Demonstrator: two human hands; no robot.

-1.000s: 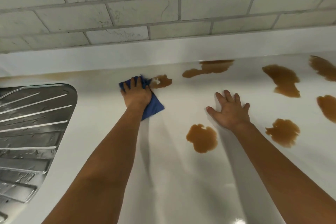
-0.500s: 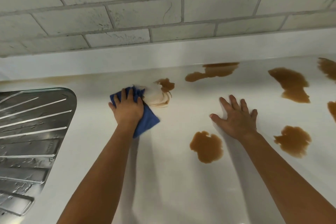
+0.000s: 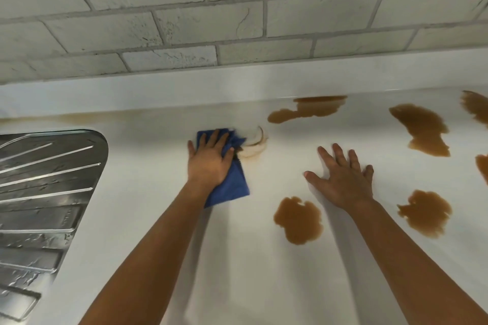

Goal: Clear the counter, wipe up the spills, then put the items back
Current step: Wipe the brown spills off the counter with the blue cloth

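My left hand (image 3: 209,159) presses a folded blue cloth (image 3: 232,185) flat on the white counter (image 3: 148,192), fingers straight on top of it. Just right of the cloth lies a thin smeared remnant of a brown spill (image 3: 254,144). My right hand (image 3: 342,179) rests flat on the counter with its fingers spread, holding nothing. Several brown puddles lie around it: one (image 3: 299,220) below its thumb, one (image 3: 425,212) to its right, a long one (image 3: 309,109) at the back, and a large one (image 3: 422,128) at the far right.
A steel sink drainboard (image 3: 45,187) with raised ribs fills the left side. A white upstand and a grey brick wall (image 3: 237,16) close off the back of the counter. More brown spills touch the right edge (image 3: 478,108).
My left hand slid the cloth left, then back toward the right over the small spill, which has thinned to a faint smear. My right hand stayed flat in place.
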